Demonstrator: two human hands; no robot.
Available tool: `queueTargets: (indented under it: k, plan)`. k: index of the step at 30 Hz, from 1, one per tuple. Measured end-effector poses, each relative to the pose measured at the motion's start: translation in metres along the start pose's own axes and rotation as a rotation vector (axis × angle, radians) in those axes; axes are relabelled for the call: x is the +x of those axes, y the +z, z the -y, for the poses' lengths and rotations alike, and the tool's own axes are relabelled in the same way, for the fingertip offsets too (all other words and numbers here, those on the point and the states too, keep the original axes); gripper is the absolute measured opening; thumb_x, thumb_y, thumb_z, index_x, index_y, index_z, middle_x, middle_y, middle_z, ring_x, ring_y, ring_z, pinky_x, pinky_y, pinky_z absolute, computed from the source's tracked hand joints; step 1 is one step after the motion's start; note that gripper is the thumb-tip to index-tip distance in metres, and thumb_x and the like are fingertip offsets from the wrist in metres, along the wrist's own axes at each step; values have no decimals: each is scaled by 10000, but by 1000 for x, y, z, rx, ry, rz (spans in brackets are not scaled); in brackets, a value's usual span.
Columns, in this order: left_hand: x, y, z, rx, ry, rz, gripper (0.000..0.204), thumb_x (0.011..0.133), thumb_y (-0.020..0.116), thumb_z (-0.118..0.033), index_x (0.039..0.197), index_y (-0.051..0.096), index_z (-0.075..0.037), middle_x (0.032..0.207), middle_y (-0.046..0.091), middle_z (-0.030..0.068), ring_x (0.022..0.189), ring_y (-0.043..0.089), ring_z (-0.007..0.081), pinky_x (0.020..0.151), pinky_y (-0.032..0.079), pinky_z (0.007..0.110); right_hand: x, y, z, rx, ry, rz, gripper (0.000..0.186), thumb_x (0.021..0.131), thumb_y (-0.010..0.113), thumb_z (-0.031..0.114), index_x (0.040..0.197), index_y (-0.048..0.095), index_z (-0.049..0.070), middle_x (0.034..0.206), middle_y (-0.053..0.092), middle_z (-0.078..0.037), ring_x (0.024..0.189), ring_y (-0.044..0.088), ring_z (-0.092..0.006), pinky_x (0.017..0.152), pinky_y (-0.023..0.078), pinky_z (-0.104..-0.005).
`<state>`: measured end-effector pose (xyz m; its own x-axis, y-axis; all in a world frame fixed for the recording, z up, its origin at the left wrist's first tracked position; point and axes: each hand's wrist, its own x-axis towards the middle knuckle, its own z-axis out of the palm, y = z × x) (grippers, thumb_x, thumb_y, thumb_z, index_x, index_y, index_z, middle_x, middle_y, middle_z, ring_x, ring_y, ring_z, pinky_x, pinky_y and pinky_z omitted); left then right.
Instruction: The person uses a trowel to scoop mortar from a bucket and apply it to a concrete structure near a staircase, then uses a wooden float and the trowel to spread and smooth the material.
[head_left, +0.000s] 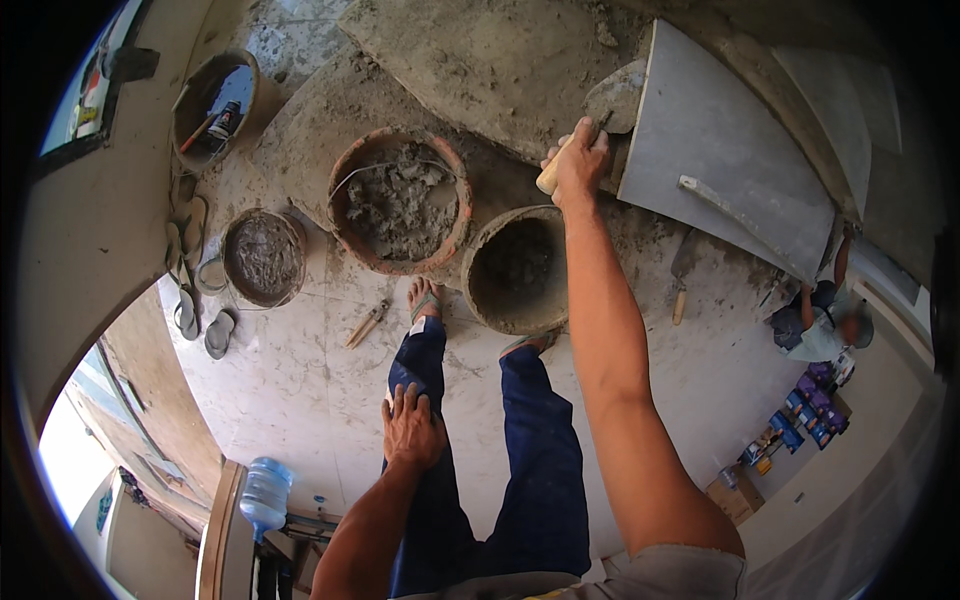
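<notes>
My right hand is closed around the wooden handle of a trowel. Its mortar-smeared blade reaches over the heap of grey mortar, beside the left edge of a large grey tile. Just below that hand stands a tub with mortar-coated walls and a little mortar at the bottom. A reddish tub with a wire handle, heaped with lumpy mortar, is left of it. My left hand rests on my left knee, fingers spread over the blue trousers.
A smaller bucket of wet mix and pincers are at left; a water tub stands farther off. Sandals lie by the wall. Another trowel lies on the floor at right. A person is at far right.
</notes>
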<state>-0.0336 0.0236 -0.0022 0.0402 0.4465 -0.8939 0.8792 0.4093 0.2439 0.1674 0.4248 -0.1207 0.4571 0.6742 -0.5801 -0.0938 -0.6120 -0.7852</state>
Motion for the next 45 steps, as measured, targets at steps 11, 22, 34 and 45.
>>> queueTargets:
  k: [11, 22, 34, 45]
  plan:
    - [1, 3, -6, 37, 12, -23, 422, 939, 564, -230, 1312, 573, -32, 1567, 417, 184, 1526, 280, 378, 1247, 195, 565, -52, -19, -35, 124, 68, 25, 352, 1085, 488, 426, 1112, 453, 77, 867, 522, -53, 607, 568, -163, 490, 509, -335]
    - [2, 11, -2, 57, 29, -35, 413, 937, 567, -233, 1297, 580, -32, 1560, 422, 192, 1523, 283, 385, 1242, 203, 568, -8, -5, 9, -2, 33, 446, 406, 1047, 548, 463, 1099, 557, 61, 758, 559, -38, 561, 578, -133, 456, 501, -317]
    - [4, 5, -8, 50, 16, -2, 419, 938, 556, -232, 1303, 575, -26, 1572, 409, 190, 1532, 269, 378, 1247, 188, 572, -14, 19, 20, 134, 127, 123, 286, 1056, 496, 344, 1141, 466, 73, 914, 551, -80, 686, 597, -204, 563, 546, -399]
    - [5, -4, -5, 18, 11, 10, 408, 938, 551, -226, 1290, 579, -20, 1582, 407, 198, 1531, 270, 390, 1241, 180, 590, 86, 126, 46, 640, 99, 351, 367, 1084, 497, 338, 1270, 427, 28, 1059, 578, -144, 868, 658, -301, 794, 623, -514]
